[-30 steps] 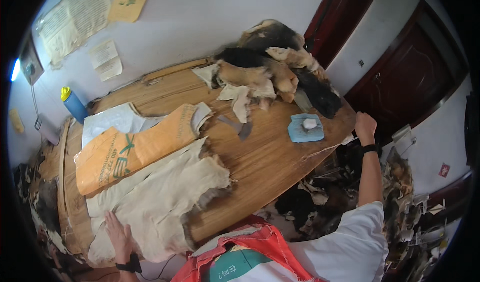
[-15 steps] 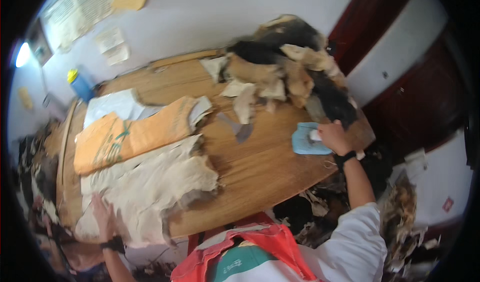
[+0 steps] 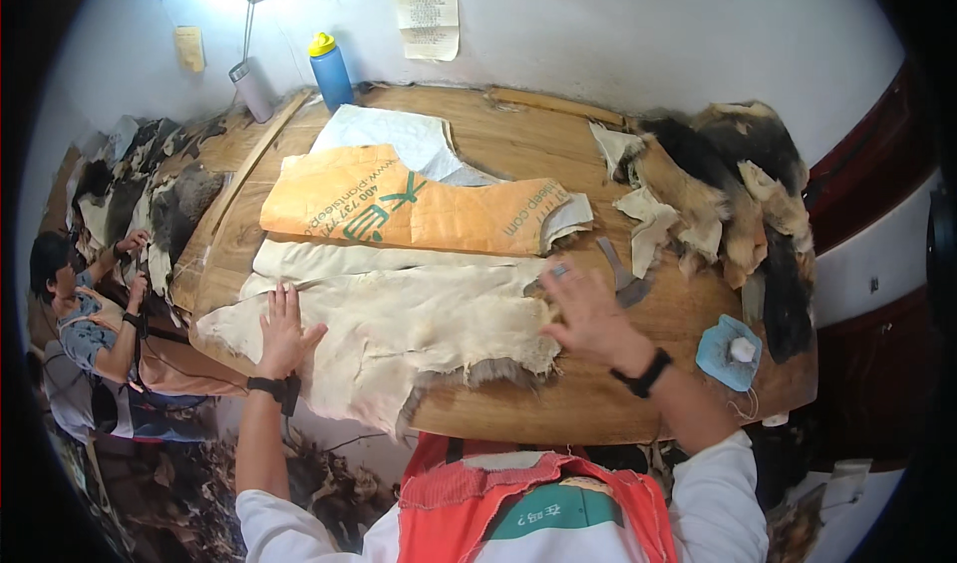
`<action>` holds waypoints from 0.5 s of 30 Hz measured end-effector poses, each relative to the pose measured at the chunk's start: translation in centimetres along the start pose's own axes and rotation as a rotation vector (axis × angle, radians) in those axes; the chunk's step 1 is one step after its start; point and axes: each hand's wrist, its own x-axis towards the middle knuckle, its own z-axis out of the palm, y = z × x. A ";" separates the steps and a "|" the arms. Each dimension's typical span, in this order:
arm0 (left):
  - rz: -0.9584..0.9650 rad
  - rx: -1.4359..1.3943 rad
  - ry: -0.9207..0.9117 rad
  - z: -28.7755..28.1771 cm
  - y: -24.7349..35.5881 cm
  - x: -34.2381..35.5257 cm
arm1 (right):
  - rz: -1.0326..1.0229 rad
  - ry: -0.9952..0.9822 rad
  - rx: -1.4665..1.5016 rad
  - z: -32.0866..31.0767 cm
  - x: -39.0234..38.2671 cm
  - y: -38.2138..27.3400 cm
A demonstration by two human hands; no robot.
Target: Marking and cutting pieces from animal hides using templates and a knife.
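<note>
In the head view, the pale hide [image 3: 399, 314] lies on the desk [image 3: 498, 413], a bit left of the frame's middle. The left hand [image 3: 288, 342] lies flat on it, holding nothing; the right hand [image 3: 592, 314] spreads wide and empty at its right edge.

A pale hide [image 3: 419, 309] lies across the middle of the frame on the table [image 3: 558, 408]. The left hand [image 3: 287, 346] lies flat on it at centre left; the right hand [image 3: 598, 319] spreads at its right edge. Above it is an orange sheet [image 3: 469, 216]. Furs [image 3: 698, 179] heap at upper right, a blue mask [image 3: 712, 355] below them; a blue bottle [image 3: 332, 76] stands upper left.
</note>
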 end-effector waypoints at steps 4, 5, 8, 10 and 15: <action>-0.038 -0.024 -0.047 -0.3 0.3 -0.1 | 0.027 -0.476 0.000 2.0 1.2 -0.3; -0.026 -0.024 -0.042 -0.1 0.1 -0.3 | -0.005 -0.495 -0.051 1.0 2.0 0.2; -0.021 -0.045 -0.043 -0.1 -0.1 -0.7 | 0.162 -0.681 0.367 -3.1 7.9 3.3; -0.014 -0.046 -0.043 -0.6 0.0 -1.0 | 0.259 -0.413 0.296 -2.2 11.6 5.8; -0.016 -0.132 0.030 -1.1 -0.2 -1.6 | 0.392 -0.084 0.138 4.2 19.0 11.5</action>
